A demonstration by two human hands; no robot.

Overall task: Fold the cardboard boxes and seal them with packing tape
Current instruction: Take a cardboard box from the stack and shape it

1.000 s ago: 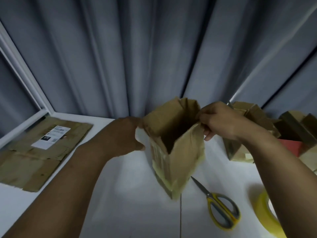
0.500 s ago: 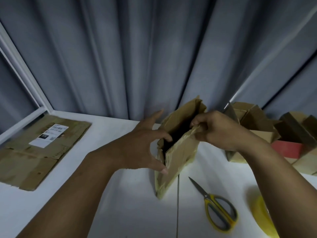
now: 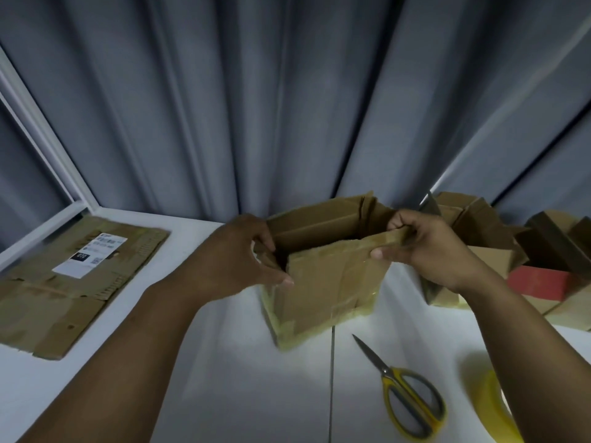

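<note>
A brown cardboard box (image 3: 323, 282) stands on the white table (image 3: 224, 378) with its top flaps up and its inside dark. Yellowish tape runs along its bottom edges. My left hand (image 3: 243, 254) grips the box's left end, fingers curled over the rim. My right hand (image 3: 425, 247) pinches the near flap at the box's right corner. A yellow roll of packing tape (image 3: 492, 407) lies at the lower right, partly hidden by my right forearm.
Yellow-handled scissors (image 3: 403, 398) lie in front of the box. A flattened carton with a white label (image 3: 64, 282) lies at the left. Several folded boxes and a red one (image 3: 537, 279) are piled at the right. Grey curtains hang behind the table.
The box has been pulled from a narrow, squashed shape into a wide rectangle. My left hand went from spread fingers to gripping its left end; my right hand moved right with the flap.
</note>
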